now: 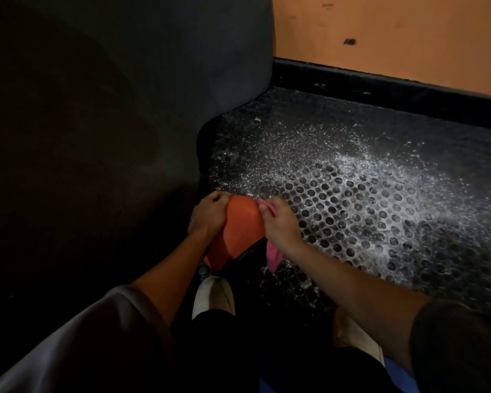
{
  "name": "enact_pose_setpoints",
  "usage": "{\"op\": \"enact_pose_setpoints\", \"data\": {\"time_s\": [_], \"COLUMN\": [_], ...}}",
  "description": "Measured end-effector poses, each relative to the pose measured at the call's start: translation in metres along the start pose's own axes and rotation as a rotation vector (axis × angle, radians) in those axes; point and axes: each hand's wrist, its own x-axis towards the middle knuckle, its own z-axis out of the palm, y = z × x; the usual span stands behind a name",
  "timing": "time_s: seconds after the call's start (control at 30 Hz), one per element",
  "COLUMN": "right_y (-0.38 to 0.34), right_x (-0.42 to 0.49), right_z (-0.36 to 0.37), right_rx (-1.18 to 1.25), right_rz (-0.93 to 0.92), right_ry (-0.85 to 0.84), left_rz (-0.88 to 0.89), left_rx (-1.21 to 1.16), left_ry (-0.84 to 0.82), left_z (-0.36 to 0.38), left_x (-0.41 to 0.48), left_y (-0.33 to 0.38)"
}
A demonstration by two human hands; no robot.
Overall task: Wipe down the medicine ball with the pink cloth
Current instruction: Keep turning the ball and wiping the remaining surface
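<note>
Both hands on the orange medicine ball (240, 222).
Left hand (207, 215) curls closed against its left side; right hand (281, 222) clutches the pink cloth (273, 256) against its right.

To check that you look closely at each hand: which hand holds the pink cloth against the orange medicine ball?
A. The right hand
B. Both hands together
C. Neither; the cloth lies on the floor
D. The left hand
A: the right hand grips the pink cloth at the ball, while the left hand steadies the ball bare.
</note>
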Motion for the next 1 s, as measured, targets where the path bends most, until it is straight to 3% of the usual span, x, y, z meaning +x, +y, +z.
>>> {"op": "enact_pose_setpoints", "data": {"time_s": [0.13, 0.23, 0.33, 0.5, 0.53, 0.67, 0.73, 0.9, 0.93, 1.0], "right_y": [-0.017, 0.002, 0.004, -0.015, -0.009, 0.003, -0.006, -0.022, -0.016, -0.006], "right_x": [-0.010, -0.015, -0.008, -0.019, -0.020, -0.007, 0.001, -0.021, -0.024, -0.018], "right_z": [0.004, -0.007, -0.004, 0.006, 0.004, -0.002, 0.003, 0.011, 0.006, -0.005], "right_rx": [-0.088, 0.096, 0.111, -0.054, -0.018, 0.096, 0.014, -0.256, -0.219, -0.064], "right_rz": [-0.389, -0.204, -0.068, -0.541, -0.531, -0.154, -0.201, -0.671, -0.667, -0.425], "right_ry": [-0.073, -0.105, -0.071, -0.112, -0.125, -0.065, -0.014, -0.103, -0.120, -0.135], "left_rz": [-0.070, -0.072, -0.056, -0.102, -0.111, -0.112, -0.108, -0.131, -0.126, -0.114], "left_rx": [-0.156, -0.215, -0.258, -0.374, -0.389, -0.360, -0.313, -0.280, -0.277, -0.268], "left_ry": [0.030, 0.036, 0.045, 0.089, 0.086, 0.084, 0.099, 0.108, 0.095, 0.063], "left_z": [-0.008, -0.009, -0.010, -0.013, -0.012, -0.011, -0.009, -0.013, -0.014, -0.013], "left_x": [0.008, 0.006, -0.004, 0.006, 0.007, -0.004, -0.008, -0.007, -0.007, -0.008], "left_y": [-0.014, -0.031, -0.026, -0.040, -0.044, -0.031, -0.021, -0.021, -0.023, -0.025]}}
